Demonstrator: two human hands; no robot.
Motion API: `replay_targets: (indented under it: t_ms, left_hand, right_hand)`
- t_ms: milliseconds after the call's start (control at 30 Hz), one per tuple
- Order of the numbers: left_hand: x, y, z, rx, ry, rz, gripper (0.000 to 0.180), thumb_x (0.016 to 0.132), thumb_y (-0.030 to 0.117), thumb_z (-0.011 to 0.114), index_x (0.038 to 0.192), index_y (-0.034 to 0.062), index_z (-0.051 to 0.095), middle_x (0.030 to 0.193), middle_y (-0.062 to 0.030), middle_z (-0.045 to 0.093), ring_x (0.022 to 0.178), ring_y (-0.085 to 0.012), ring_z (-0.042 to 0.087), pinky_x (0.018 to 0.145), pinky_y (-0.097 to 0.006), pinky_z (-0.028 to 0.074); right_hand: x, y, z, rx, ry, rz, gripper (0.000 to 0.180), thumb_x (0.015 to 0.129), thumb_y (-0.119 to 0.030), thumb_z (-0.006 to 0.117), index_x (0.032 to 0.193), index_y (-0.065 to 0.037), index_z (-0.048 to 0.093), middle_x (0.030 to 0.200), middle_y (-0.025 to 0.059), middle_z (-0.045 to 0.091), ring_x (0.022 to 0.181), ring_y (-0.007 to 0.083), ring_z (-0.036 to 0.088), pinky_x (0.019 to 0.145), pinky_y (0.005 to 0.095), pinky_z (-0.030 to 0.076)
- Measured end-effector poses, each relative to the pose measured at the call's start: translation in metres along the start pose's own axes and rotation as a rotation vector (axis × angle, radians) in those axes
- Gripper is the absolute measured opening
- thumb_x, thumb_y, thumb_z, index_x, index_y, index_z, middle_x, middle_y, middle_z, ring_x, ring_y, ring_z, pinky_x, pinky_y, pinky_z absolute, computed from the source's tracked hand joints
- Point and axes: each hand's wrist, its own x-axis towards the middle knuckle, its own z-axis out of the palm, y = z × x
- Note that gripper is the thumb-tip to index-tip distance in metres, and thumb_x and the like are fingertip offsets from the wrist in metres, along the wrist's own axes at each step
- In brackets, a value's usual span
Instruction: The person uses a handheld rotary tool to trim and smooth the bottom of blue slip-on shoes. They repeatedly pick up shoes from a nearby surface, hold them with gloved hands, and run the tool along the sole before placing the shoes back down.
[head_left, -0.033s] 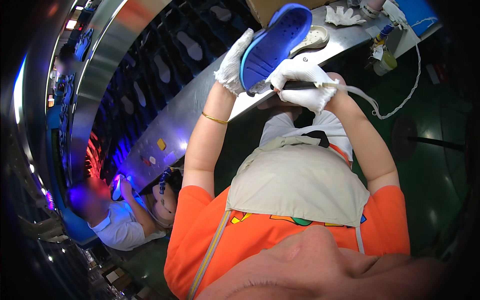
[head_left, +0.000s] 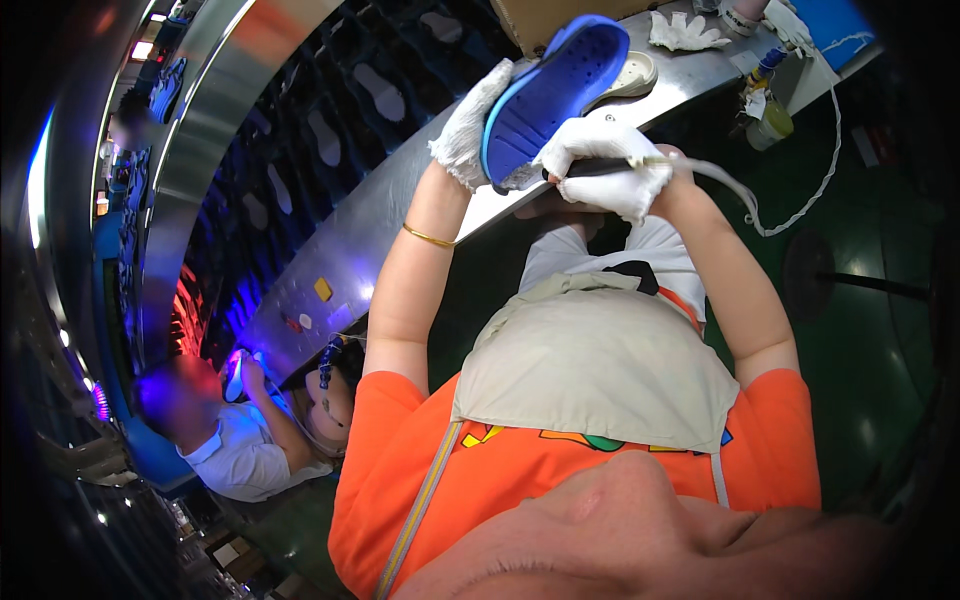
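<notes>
The left hand (head_left: 468, 125), in a white glove, has its fingers wrapped around the edge of a blue shoe sole (head_left: 555, 90), holding it tilted above the metal surface (head_left: 400, 215). The gloved right hand (head_left: 610, 165) has its fingers closed around a dark tool (head_left: 590, 168), whose tip touches the sole's lower end. A white cord (head_left: 790, 215) trails away from these fingers.

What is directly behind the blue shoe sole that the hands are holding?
Behind the blue shoe sole lie a metal workbench and a pale sole, partly covered. The left hand grips its far edge; the palm is hidden.
</notes>
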Motion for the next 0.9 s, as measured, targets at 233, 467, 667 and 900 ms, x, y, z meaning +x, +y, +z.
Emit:
replay_targets:
  t_ms: [233,467,667,900]
  left_hand:
    - [-0.004,0.002,0.011,0.117,0.085,-0.16,0.044,0.092,0.035,0.052,0.122,0.0027,0.053,0.107,-0.0126,0.063,0.088,-0.0203,0.065,0.072,-0.033,0.057]
    - [-0.006,-0.001,0.011,0.221,0.077,-0.197,0.046,0.091,0.033,0.054,0.122,-0.0009,0.051,0.106,-0.0144,0.063,0.087,-0.02,0.065,0.072,-0.033,0.057]
    - [-0.014,-0.008,0.015,-0.02,0.041,-0.051,0.054,0.093,0.044,0.044,0.12,-0.0018,0.049,0.104,-0.0197,0.062,0.084,-0.0266,0.066,0.074,-0.039,0.057]
    - [-0.011,-0.029,-0.005,-0.29,-0.016,0.222,0.071,0.089,0.06,0.033,0.129,0.0026,0.044,0.118,-0.0214,0.056,0.1,-0.0327,0.06,0.087,-0.044,0.05]
  right_hand:
    - [0.002,0.001,-0.022,-0.081,-0.129,-0.12,0.015,0.073,-0.011,0.068,0.085,-0.007,0.061,0.084,0.0047,0.062,0.079,0.0156,0.06,0.072,0.0268,0.05]
    - [0.002,-0.003,-0.031,-0.313,-0.212,0.129,0.026,0.068,-0.028,0.076,0.083,-0.011,0.065,0.079,0.0049,0.064,0.075,0.0176,0.06,0.071,0.0264,0.049]
    - [-0.012,-0.019,-0.024,-0.012,0.063,-0.06,0.022,0.076,-0.026,0.071,0.082,-0.007,0.062,0.084,0.0048,0.062,0.079,0.0176,0.061,0.078,0.0262,0.049]
    - [-0.022,-0.025,0.028,0.397,0.205,0.114,0.008,0.074,0.0,0.064,0.081,-0.002,0.062,0.082,0.005,0.064,0.078,0.0103,0.06,0.071,0.0249,0.051]
